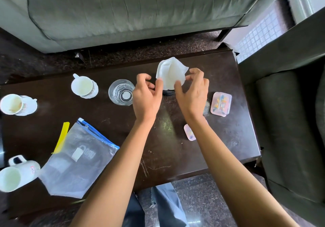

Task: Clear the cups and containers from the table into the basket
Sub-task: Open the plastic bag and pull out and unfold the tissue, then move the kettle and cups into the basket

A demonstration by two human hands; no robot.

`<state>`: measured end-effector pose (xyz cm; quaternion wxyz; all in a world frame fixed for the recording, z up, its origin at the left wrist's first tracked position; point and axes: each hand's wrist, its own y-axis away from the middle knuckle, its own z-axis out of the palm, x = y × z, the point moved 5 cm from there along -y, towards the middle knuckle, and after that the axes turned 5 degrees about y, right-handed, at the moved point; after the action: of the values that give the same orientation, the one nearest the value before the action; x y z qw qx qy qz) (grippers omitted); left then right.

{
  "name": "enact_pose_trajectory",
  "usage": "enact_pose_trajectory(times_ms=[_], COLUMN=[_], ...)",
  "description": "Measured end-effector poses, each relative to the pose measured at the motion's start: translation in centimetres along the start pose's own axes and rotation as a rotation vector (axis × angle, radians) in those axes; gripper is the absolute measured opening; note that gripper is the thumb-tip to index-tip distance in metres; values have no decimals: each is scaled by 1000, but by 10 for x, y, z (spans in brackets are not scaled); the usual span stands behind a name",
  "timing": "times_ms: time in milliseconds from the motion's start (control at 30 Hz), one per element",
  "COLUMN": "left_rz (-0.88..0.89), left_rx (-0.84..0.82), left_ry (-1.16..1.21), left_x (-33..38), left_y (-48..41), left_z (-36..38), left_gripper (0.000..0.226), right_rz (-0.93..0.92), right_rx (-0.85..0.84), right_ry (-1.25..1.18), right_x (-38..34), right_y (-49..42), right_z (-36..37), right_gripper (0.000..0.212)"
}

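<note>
On the dark table [175, 156], my right hand [194, 89] pinches a white tissue [171, 74] between thumb and forefinger, above a small dark object [168, 92]. My left hand [147, 93] has curled fingers, with only its thumb against the tissue's left edge. A clear glass [121, 92] stands just left of that hand. Further left is a white cup [82, 86] on a coaster, and a second cup [11, 103] lies tilted at the left edge. A white mug [15, 175] lies on its side at the front left. Two pink lidded containers [220, 103] [189, 132] sit to the right. No basket is in view.
A clear zip pouch [77, 158] with a blue edge and a yellow strip [61, 137] lie at the front left of the table. A grey sofa [140, 7] stands beyond the far edge, and a dark armchair [290, 112] is close on the right.
</note>
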<state>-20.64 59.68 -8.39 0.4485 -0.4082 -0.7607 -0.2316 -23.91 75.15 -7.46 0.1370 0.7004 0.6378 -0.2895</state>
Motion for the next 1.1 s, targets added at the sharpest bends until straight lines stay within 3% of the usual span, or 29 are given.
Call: enact_pose_trajectory(times_ms=[233,467,767,867,1100], left_rz=[-43,-80,-246,-227,-145], left_rx=[79,46,72,69,-18], left_ry=[67,4,-121,-157,-315], left_x=[-21,-57,-142,-163,-195], left_y=[35,64,103,116,130], left_z=[-45,-118,-220,-246,-267], left_gripper=[16,11,13,14,27], right_rz=[-1,-104,-196,-208,-452], right_rx=[31,-141,-582,-614,-645], right_ry=[-59,-61,-53,-21,93], right_x=[-12,-59,-113,-124,-152], right_y=[50,127,227,251,291], right_z=[-14,3,68,82,112], right_gripper=[35,30,30,37,46])
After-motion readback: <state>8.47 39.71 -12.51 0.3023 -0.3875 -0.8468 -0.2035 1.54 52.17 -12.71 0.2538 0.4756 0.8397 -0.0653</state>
